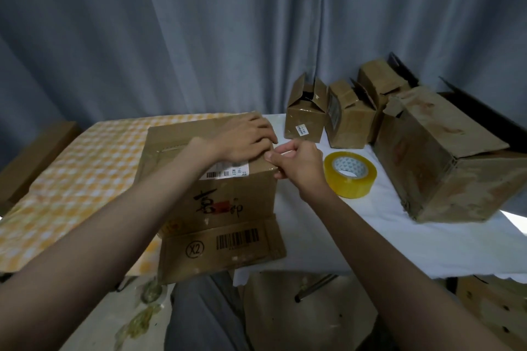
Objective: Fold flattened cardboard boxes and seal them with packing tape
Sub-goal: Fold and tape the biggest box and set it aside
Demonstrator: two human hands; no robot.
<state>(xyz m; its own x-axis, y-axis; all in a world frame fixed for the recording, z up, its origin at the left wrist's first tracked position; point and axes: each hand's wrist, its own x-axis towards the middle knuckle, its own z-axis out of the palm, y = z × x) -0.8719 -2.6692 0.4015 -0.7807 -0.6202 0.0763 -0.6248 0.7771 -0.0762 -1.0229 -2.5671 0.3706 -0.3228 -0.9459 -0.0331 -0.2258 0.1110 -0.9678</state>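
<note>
A brown cardboard box (228,196) with black printed characters and a shipping label stands in the middle of the table. Its lower front flap (222,248), with a barcode and an "X2" mark, sticks out over the table's front edge. My left hand (245,137) presses flat on the box's top near the right edge, fingers reaching that edge. My right hand (299,165) is at the box's upper right corner, fingers curled and pinching a pale strip of tape (286,153). A yellowish roll of packing tape (350,174) lies on the table just right of my right hand.
Three small folded boxes (305,117) (349,120) (382,85) stand at the back right, with a large worn box (445,157) on its side beside them. White cloth (370,236) covers the table's right half, yellow checked cloth (71,174) its left half. Flat cardboard (31,157) leans at far left.
</note>
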